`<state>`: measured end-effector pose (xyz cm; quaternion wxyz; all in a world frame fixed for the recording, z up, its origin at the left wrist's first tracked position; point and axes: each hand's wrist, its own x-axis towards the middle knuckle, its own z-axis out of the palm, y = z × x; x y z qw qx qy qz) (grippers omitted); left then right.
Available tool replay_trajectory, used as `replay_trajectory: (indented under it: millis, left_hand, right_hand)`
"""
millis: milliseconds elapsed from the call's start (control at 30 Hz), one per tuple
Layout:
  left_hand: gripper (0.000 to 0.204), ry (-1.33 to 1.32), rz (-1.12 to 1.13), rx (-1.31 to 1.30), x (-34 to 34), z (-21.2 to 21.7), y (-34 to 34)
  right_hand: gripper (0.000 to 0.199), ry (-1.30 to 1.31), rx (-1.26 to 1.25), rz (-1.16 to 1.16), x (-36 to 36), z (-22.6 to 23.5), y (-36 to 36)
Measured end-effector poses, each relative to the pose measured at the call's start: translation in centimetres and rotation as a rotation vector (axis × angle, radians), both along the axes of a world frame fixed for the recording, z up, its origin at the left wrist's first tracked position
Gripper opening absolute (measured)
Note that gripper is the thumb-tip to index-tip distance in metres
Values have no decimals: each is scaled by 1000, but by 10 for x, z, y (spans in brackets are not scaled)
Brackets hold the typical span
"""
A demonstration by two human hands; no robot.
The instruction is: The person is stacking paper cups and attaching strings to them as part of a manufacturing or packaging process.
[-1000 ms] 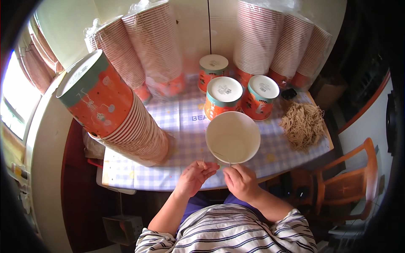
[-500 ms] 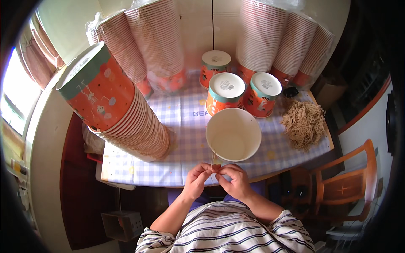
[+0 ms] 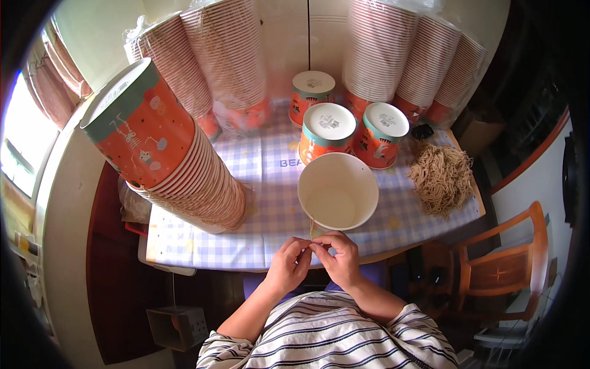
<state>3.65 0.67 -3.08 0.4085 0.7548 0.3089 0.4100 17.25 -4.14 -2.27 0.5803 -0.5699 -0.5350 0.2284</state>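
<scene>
An open paper bucket (image 3: pixel 339 194), cream inside, stands near the table's front edge with its mouth up. A thin tan cord (image 3: pixel 311 227) runs from the near-left of its rim down to my fingertips. My left hand (image 3: pixel 287 265) pinches the cord between thumb and fingers, just in front of the bucket. Thumb and fingers pressed together, my right hand (image 3: pixel 340 261) meets the left at the same cord. The cord's end is hidden among the fingertips.
A tall leaning stack of orange-and-green paper buckets (image 3: pixel 175 163) stands at left. Behind the open bucket are upturned buckets (image 3: pixel 329 123); bagged bucket stacks (image 3: pixel 378 55) line the back. A pile of tan cords (image 3: pixel 442 179) lies at right, near a wooden chair (image 3: pixel 501 270).
My fingertips have come together around the cord. The loose length that showed across the left fingers is now hidden. The view has shifted slightly; the bucket stays in place.
</scene>
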Motion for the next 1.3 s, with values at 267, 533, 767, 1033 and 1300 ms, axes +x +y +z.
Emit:
replay_trajectory:
  millis: [267,533,767,1033,1300]
  left_hand:
    - [20,47,27,-47,-6,7,5]
    - [34,74,72,308,0,16,19]
    - [37,243,-12,401,-1,16,26]
    - [25,192,76,544,3,-3,34]
    - [8,-1,102,-22,11,2,16]
  right_hand:
    - [11,-53,37,-33,2,-1,2]
    - [8,-10,-127,85,8,1,-1]
    - [7,-29,-115,125,11,6,0]
    - [10,-59,-96,138,11,11,3]
    - [19,-628,180,-180,11,8,12]
